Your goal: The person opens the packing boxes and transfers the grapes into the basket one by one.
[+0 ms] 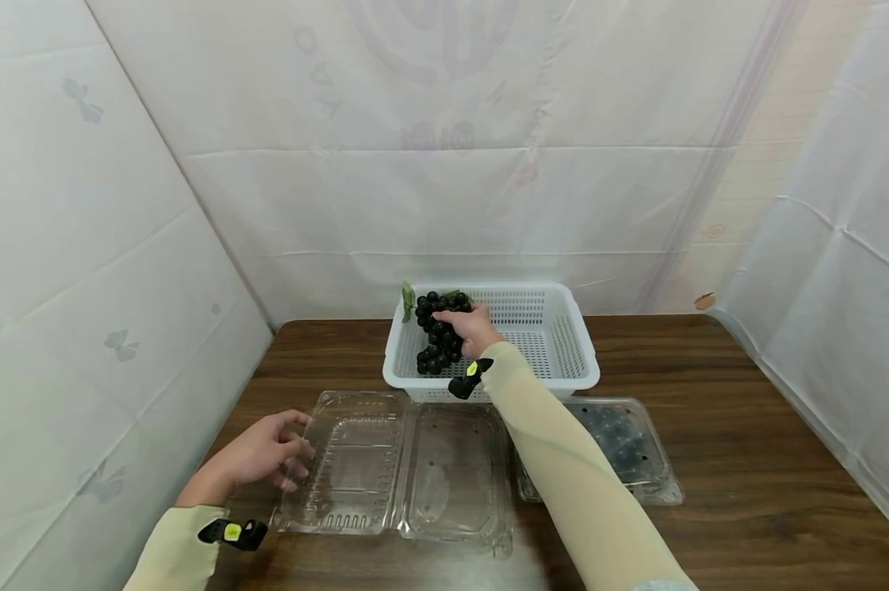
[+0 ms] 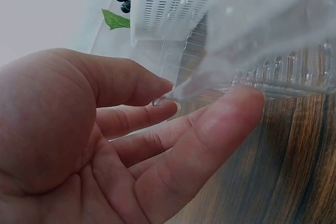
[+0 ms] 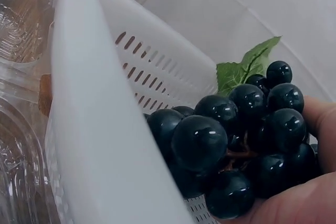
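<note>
My right hand (image 1: 474,328) grips a bunch of dark grapes (image 1: 437,328) with green leaves, at the left part of a white perforated basket (image 1: 583,361). In the right wrist view the grapes (image 3: 231,140) sit against the fingers, above the basket's inside. An unfolded clear plastic clamshell container (image 1: 407,460) lies in front of the basket. At its left edge is my left hand (image 1: 267,451); the left wrist view shows the thumb and a finger (image 2: 131,121) pinching the container's rim, the other fingers loosely extended beneath.
A closed clear clamshell box (image 1: 621,439) with dark contents stands right of the open one, partly behind my right forearm. Brown wood-grain table (image 1: 740,427) lies beneath everything. White sheeting (image 1: 444,205) hangs behind the basket and along both sides.
</note>
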`<state>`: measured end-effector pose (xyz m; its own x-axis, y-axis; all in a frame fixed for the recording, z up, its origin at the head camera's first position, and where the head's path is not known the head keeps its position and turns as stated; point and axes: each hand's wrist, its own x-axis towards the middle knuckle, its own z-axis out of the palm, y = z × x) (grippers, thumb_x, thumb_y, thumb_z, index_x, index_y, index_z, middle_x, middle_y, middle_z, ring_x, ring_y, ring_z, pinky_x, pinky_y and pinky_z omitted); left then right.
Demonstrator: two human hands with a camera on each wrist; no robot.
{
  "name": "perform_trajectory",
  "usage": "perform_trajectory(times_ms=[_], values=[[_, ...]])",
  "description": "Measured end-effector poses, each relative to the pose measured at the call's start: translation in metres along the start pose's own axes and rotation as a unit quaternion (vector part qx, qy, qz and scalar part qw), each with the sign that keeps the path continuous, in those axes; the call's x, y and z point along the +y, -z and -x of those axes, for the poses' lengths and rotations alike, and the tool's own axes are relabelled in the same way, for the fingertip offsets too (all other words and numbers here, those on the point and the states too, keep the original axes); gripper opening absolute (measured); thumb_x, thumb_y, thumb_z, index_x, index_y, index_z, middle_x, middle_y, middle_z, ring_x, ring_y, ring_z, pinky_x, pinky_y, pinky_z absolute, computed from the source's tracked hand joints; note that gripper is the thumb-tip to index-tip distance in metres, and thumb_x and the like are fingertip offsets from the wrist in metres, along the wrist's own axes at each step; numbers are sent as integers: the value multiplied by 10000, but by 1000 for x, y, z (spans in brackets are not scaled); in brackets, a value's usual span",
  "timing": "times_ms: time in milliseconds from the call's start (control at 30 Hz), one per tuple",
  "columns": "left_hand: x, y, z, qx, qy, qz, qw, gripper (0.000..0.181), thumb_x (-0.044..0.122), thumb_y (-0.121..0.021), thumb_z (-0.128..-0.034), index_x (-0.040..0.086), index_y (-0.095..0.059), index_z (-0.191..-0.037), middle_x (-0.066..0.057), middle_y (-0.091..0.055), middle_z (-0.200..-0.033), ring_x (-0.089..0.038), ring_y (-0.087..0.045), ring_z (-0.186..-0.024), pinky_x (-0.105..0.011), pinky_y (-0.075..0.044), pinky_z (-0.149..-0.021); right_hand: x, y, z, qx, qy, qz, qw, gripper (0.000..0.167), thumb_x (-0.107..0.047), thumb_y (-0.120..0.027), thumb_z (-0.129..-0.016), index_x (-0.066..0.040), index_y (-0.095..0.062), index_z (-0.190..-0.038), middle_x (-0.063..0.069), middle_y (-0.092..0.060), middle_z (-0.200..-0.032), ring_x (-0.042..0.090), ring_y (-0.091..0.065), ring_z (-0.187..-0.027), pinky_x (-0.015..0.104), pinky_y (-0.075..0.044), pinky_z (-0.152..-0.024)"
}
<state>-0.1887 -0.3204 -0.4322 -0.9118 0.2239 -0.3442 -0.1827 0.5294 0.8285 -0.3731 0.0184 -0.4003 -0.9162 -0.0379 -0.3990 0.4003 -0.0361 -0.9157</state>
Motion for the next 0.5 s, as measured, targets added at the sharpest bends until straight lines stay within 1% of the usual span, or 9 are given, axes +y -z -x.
perform_trajectory(times_ms=[33,100,133,167,200,233,300,333,500], values=[[0,0,0,1,4,-7,10000,451,4,-510,-1038,-73,-374,-1462,-241,-698,-1104,-300,-731,-817,-467,-636,-604,0,0,0,-2,-21,11,10000,990,-330,-800,-906,-208,-129,-1622,164,-211,-1675,254,-522,-1237,350,-407,-692],[0,0,0,10,17,-8,10000,447,4,-503,-1041,-71,-375,-1463,-237,-699,-1104,-301,-731,-817,-467,-636,-603,0,0,-1,-2,-88,41,10000,1001,-337,-796,-910,-215,-112,-1632,169,-214,-1675,175,-530,-962,339,-292,-564],[0,1,0,17,16,-14,10000,446,6,-503,-1042,-70,-376,-1463,-235,-700,-1103,-301,-731,-817,-467,-636,-602,1,0,-2,-19,-124,38,9999,1010,-334,-793,-913,-218,-99,-1636,173,-210,-1677,154,-467,-816,341,-243,-527],[0,1,0,17,15,-16,10000,445,5,-499,-1042,-69,-376,-1462,-235,-700,-1104,-301,-731,-818,-466,-636,-603,1,-1,-2,-30,-161,65,9998,1016,-335,-791,-915,-224,-89,-1641,174,-208,-1679,145,-385,-696,325,-225,-490],[0,1,0,14,8,-19,10000,445,5,-500,-1042,-70,-375,-1462,-235,-699,-1105,-302,-731,-819,-467,-636,-604,1,-1,-3,-53,-196,68,9998,1019,-331,-787,-919,-229,-79,-1645,174,-203,-1682,144,-289,-613,319,-203,-468],[-1,1,0,12,1,-24,10000,446,8,-502,-1042,-70,-375,-1462,-234,-700,-1106,-302,-731,-820,-466,-636,-604,1,-1,-3,-82,-232,81,9997,1021,-328,-782,-924,-237,-67,-1648,170,-198,-1686,126,-288,-582,307,-199,-458],[-1,1,0,-11,-25,-24,10000,454,18,-517,-1042,-73,-373,-1463,-238,-698,-1110,-305,-732,-823,-467,-637,-606,1,-1,-4,-109,-280,103,9995,1016,-317,-776,-930,-245,-63,-1650,166,-213,-1687,132,-157,-508,300,-194,-454],[-1,1,0,-21,-33,-21,10000,458,22,-522,-1042,-74,-371,-1464,-238,-698,-1111,-305,-733,-825,-467,-637,-608,1,-1,-4,-119,-299,109,9994,1013,-310,-772,-934,-250,-61,-1652,162,-221,-1687,136,-106,-506,301,-194,-456],[-1,1,-1,-41,-64,-29,10000,469,33,-537,-1040,-76,-370,-1465,-236,-699,-1106,-307,-734,-825,-469,-637,-606,1,0,-6,-186,-375,200,9989,985,-284,-755,-950,-255,-70,-1658,142,-224,-1696,124,-98,-474,304,-201,-458]])
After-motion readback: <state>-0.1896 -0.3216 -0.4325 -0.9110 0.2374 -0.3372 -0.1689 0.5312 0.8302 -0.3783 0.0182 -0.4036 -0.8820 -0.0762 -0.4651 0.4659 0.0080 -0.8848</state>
